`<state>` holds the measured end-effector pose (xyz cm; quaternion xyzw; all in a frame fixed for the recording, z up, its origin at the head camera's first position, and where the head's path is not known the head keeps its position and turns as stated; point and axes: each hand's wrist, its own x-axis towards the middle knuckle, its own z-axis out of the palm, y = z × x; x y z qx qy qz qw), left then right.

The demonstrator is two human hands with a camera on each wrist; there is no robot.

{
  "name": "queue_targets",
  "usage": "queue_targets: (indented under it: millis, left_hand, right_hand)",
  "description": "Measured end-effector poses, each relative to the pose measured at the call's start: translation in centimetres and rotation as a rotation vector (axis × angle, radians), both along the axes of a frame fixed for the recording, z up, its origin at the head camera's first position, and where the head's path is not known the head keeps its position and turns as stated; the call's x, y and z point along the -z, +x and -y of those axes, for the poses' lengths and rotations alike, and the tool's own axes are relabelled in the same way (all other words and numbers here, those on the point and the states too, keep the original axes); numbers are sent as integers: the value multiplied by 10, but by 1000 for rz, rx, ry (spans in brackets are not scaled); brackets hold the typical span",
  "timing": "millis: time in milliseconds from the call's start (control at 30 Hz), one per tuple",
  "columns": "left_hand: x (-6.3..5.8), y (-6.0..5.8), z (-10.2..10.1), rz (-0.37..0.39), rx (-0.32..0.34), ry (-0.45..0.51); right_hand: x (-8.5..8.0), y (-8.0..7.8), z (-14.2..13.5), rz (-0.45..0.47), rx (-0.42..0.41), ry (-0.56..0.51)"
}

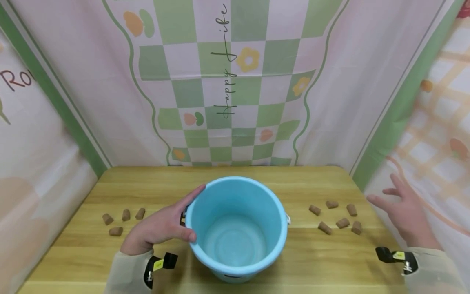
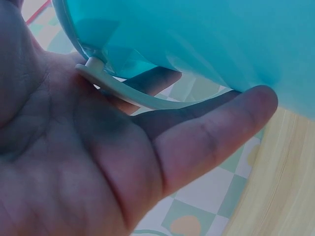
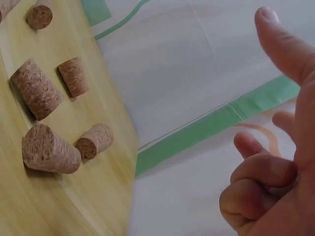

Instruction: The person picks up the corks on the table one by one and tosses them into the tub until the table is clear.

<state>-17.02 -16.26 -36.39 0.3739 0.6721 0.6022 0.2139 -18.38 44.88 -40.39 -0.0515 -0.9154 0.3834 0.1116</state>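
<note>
A light blue bucket (image 1: 238,267) stands at the front middle of the wooden table, its open top showing a bare inside. My left hand (image 1: 167,222) spreads along the bucket's left side, thumb tip at the rim. In the left wrist view, straight fingers (image 2: 211,137) lie against the outer wall beside the white handle (image 2: 128,93). My right hand (image 1: 405,210) is raised past the table's right edge, holding nothing, thumb and a finger out, others loosely bent. Closest to it are several brown corks (image 1: 343,222), lying on their sides.
Several more corks (image 1: 115,231) lie on the table's left part. A wooden tabletop (image 1: 308,261) carries everything. Printed cloth (image 1: 227,90) hangs behind the table, with further cloth (image 1: 433,134) along the right side and the left.
</note>
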Motion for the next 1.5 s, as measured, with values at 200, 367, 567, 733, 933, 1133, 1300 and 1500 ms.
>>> queue_targets:
  millis: [200,367,567,733,933,1133,1300,1500]
  left_hand:
    - [0,-1,0,11,4,6]
    - [0,-1,1,17,4,8]
    - [-1,-2,0,15,8,9]
    - [-1,-1,0,13,0,6]
    - [0,-2,0,12,12,12]
    - [1,-1,1,-1,-2,-5]
    - [1,-1,0,-1,10,3]
    - [1,0,1,-5,-1,-3]
  right_hand:
    - [1,4,-2,-11,-12,-63]
    - [6,3,-6,-29,-113,-332]
    - [15,2,-10,9,-207,-582]
    - [23,2,-12,73,-253,-659]
    - [34,4,-13,91,-281,-627]
    - [48,6,-17,112,-310,-651]
    - [55,9,-18,126,-306,-661]
    - [60,14,-17,151,-351,-696]
